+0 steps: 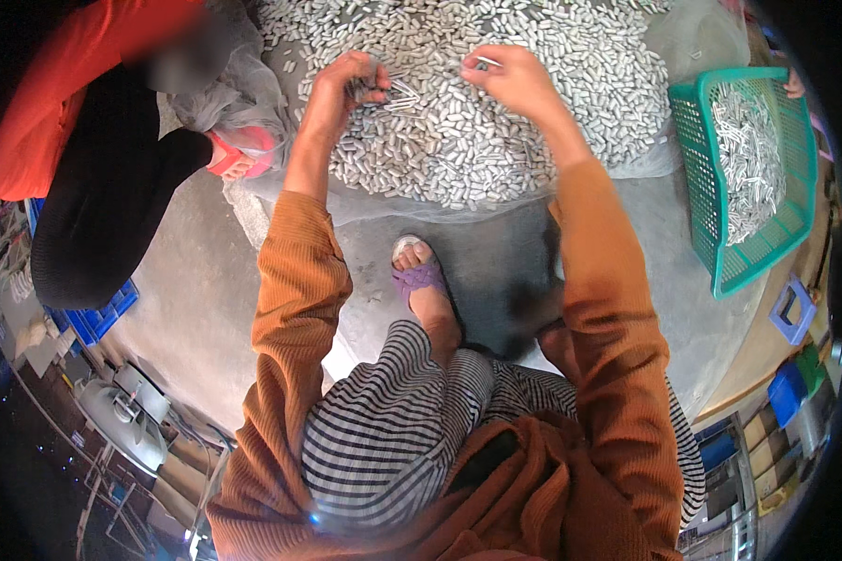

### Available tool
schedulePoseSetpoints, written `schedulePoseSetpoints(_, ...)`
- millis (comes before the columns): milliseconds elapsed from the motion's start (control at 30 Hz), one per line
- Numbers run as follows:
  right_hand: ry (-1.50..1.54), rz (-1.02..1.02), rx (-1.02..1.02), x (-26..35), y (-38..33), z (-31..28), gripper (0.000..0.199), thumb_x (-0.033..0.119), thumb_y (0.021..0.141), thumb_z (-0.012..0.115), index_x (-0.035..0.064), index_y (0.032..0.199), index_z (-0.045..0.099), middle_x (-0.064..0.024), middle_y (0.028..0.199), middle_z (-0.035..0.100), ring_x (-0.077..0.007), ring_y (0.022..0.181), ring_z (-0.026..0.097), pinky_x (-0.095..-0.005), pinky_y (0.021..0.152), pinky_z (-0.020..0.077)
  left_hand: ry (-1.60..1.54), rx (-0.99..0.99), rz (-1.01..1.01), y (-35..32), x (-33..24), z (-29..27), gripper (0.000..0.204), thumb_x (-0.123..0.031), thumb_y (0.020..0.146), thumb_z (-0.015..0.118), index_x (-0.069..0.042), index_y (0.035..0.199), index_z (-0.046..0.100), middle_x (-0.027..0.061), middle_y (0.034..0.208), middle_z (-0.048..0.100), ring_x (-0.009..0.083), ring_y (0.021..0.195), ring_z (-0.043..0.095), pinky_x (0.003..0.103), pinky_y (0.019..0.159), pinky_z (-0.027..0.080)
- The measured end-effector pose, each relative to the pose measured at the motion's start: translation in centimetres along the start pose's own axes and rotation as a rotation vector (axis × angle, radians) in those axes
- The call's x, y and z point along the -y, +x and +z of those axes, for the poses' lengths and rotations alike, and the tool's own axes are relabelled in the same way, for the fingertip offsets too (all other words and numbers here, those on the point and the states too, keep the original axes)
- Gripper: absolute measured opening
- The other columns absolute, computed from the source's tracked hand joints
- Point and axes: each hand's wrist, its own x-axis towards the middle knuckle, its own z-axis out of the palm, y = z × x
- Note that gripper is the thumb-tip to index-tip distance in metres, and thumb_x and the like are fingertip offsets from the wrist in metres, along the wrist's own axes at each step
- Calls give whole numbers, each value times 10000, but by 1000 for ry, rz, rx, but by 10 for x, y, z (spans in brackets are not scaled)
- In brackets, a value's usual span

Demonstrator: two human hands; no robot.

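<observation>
Work at the pile appears to be fingertip picking, among small silvery-grey, capsule-shaped pieces heaped on translucent netting over the grey concrete floor. The right hand pinches one slender pale stick above the heap; the left hand is curled, slender pale rods at its fingertips, its full grip hidden. Continuing likely calls for a light pinch, sparing neighbouring pieces. Floor gives room nearside; the green slotted plastic basket limits rightward reach, a co-worker's foot leftward.
</observation>
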Motion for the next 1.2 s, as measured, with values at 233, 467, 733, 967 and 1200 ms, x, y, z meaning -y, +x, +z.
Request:
schedulePoseSetpoints(233, 937, 23, 167, 24, -27, -11, 195, 259, 821, 648, 71, 874, 653, 9, 790, 599, -98, 654, 549, -246, 614, 468, 1204, -219, 326, -3, 9, 9, 252, -335, 731, 714, -138, 885, 691, 49, 624, 596, 183, 597, 592, 317, 590, 477)
schedulePoseSetpoints(467, -353, -127, -84, 35, -13, 60, 249, 258, 740, 717, 72, 889, 644, -99, 699, 623, -267, 664, 621, -367, 600, 485, 451, -99, -5, 4, -7, -11, 236, -233, 786, 653, -45, 929, 662, 5, 697, 562, 162, 640, 520, 280, 611, 432)
schedulePoseSetpoints(733, -345, -211, -75, 36, -6, 83, 224, 235, 764, 674, 38, 869, 650, -135, 742, 650, -281, 704, 638, -365, 613, 497, -496, 142, 205, -31, -29, -21, 201, -180, 845, 550, -28, 977, 567, 86, 885, 548, 204, 733, 538, 294, 625, 440)
schedulePoseSetpoints(967, 1276, -10, 65, -12, -47, -8, 283, 212, 894, 559, 17, 1098, 581, -89, 1059, 620, -185, 911, 594, -349, 804, 482, 800, 27, 357, -18, 20, -4, 175, -252, 814, 671, -81, 845, 691, -23, 583, 554, 94, 541, 489, 269, 506, 393)
schedulePoseSetpoints(1200, 1454, 220, 165, -23, -61, -15, 463, 216, 941, 452, -103, 1273, 402, -283, 1226, 503, -333, 1104, 560, -366, 913, 496, 1210, -27, 233, -20, 18, 11, 198, -305, 750, 689, -125, 831, 672, 58, 604, 601, 237, 560, 579, 336, 563, 459)
